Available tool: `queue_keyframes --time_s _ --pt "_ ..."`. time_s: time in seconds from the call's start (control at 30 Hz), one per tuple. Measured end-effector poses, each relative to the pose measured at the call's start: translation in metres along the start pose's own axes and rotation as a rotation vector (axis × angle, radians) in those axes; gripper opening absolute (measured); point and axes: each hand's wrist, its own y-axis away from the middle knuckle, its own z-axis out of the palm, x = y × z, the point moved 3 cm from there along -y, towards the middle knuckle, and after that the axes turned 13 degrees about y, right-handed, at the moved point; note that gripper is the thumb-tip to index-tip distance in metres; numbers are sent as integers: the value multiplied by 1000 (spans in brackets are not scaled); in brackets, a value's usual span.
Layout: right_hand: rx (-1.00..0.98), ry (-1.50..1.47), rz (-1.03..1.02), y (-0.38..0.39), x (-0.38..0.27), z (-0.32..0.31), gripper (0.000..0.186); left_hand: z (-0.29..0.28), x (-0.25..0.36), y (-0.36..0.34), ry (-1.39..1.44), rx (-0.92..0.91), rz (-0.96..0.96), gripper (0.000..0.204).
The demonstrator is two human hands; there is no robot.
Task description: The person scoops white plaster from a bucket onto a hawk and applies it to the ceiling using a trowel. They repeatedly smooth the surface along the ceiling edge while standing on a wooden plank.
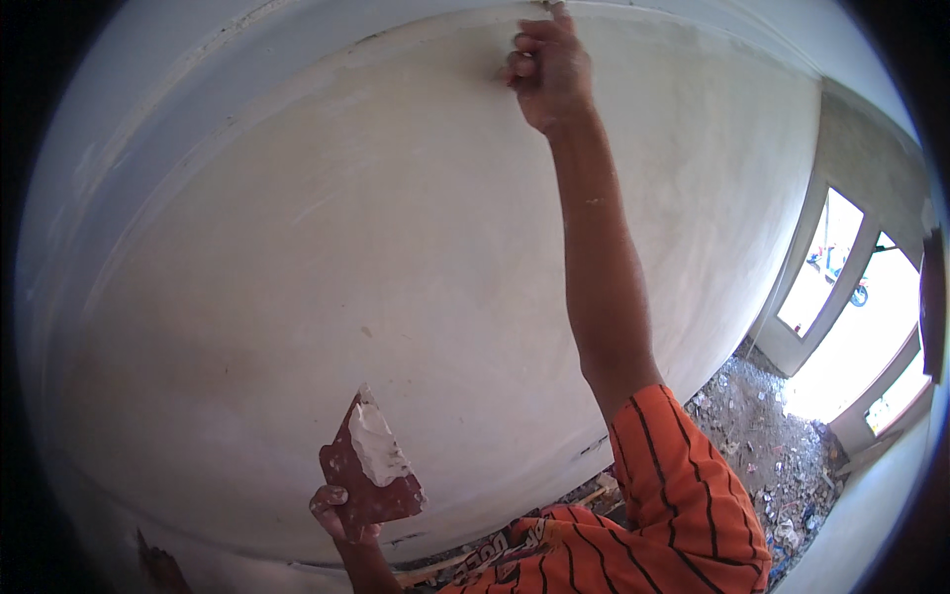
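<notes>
My left hand (334,510) grips a dark red, flat, angular putty board (341,465) by its edge, thumb on top, low in front of the wall. A thick smear of white putty (376,441) lies on the board's face. Stretched high overhead, my right hand (556,74) is at the top of the pale plastered wall (426,218), by the seam with the ceiling trim. One finger points up to that seam and the others are curled in. Whatever the curled fingers may hold is cut off by the picture's top edge and too small to name.
White ceiling trim (158,99) curves along the wall's top. At the right, a doorway (841,346) and a window opening (829,247) let in bright light, with a motorbike (859,294) outside. Rubble and scraps (762,416) cover the floor there.
</notes>
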Motion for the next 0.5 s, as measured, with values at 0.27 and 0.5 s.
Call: queue_keyframes --time_s 0.27,0.5 --pt "59 355 215 22 -28 88 87 -2 2 -5 60 -142 -93 56" --pt "143 433 133 17 -47 11 50 -3 -3 -5 116 -123 -55 55"
